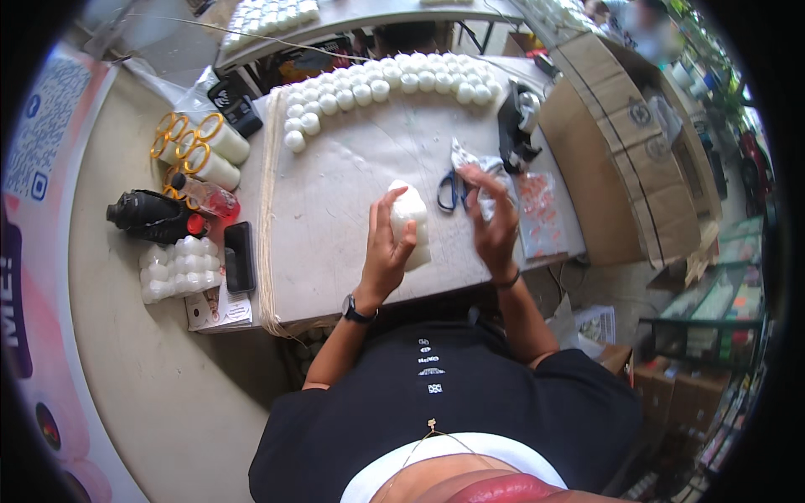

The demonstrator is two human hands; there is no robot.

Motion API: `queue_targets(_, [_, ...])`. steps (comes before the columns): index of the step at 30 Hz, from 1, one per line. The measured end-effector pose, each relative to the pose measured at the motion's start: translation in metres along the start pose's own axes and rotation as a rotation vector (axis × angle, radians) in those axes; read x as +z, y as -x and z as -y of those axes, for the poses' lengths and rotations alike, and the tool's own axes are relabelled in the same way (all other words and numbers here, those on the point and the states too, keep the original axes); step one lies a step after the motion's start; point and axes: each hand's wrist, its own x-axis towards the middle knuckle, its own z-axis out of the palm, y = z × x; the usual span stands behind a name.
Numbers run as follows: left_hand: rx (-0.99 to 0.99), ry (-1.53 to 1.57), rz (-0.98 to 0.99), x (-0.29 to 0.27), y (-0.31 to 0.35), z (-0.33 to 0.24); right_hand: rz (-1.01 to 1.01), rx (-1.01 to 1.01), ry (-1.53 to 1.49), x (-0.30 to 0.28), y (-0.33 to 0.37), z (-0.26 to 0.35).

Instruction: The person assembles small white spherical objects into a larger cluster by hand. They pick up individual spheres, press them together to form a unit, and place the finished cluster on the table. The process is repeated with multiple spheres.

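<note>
My left hand (387,247) is closed around a white bubble-shaped candle (408,210), holding it upright over the middle of the table; its fingers and thumb cover part of its side. My right hand (493,220) is raised to the right of the candle, slightly blurred. Its fingers are bent, a gap shows between thumb and forefinger, and nothing is visible between them. Beside that hand lie dark blue-handled scissors (448,193) and a crumpled white patterned cloth (464,157). A clear sheet with orange-red marks (541,210) lies to its right.
Many small round white candles (362,94) line the table's far edge. A black tape dispenser (513,134) stands far right, near a cardboard box (620,159). At the left are cord strands (269,210), a phone (239,258), a bottle (214,199), white bubble candles (180,268) and gold-ringed rolls (220,142).
</note>
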Motion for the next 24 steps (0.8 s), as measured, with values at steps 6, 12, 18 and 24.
queue_targets(6, [0.147, -0.132, 0.070, 0.023, -0.003, 0.038, -0.281, 0.533, 0.413, -0.109, -0.049, -0.150])
queue_targets(12, [0.176, 0.038, 0.068, 0.037, 0.004, 0.063, -0.084, 0.879, 0.005, -0.122, -0.076, -0.176])
queue_targets(18, [0.224, 0.005, 0.093, 0.041, 0.000, 0.067, -0.110, 0.870, -0.196, -0.118, -0.087, -0.185])
queue_targets(24, [0.223, -0.048, 0.077, 0.041, -0.001, 0.074, -0.265, 0.620, 0.026, -0.090, -0.055, -0.118])
